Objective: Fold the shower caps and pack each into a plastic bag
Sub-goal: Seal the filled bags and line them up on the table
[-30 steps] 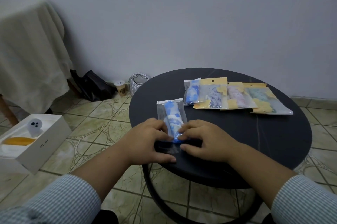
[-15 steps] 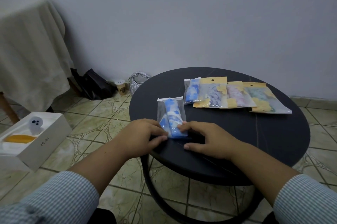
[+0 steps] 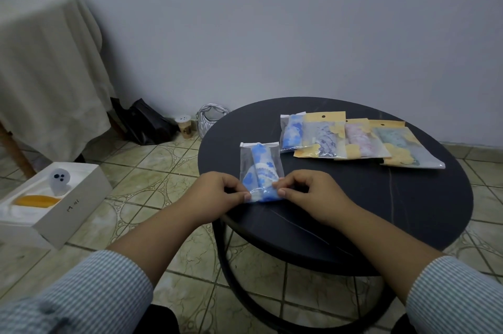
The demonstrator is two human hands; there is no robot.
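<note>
A clear plastic bag (image 3: 260,167) with a folded blue-and-white shower cap inside lies near the front left of the round black table (image 3: 381,197). My left hand (image 3: 220,195) pinches the bag's near left corner. My right hand (image 3: 307,195) pinches its near right corner, fingers curled. The bag's near end is folded up between my thumbs. At the back of the table lies a row of several packed bags (image 3: 353,137), overlapping one another, some with yellow card headers.
On the tiled floor at the left stands a white open box (image 3: 51,203) holding a small white figure and an orange object. A black bag (image 3: 147,124), a paper cup (image 3: 185,125) and a silvery bag (image 3: 209,118) sit by the wall. A cloth-draped table (image 3: 46,75) stands at far left.
Both hands moved from pressing flat on the bag's near flap to pinching its near corners. The near end of the bag now looks folded over.
</note>
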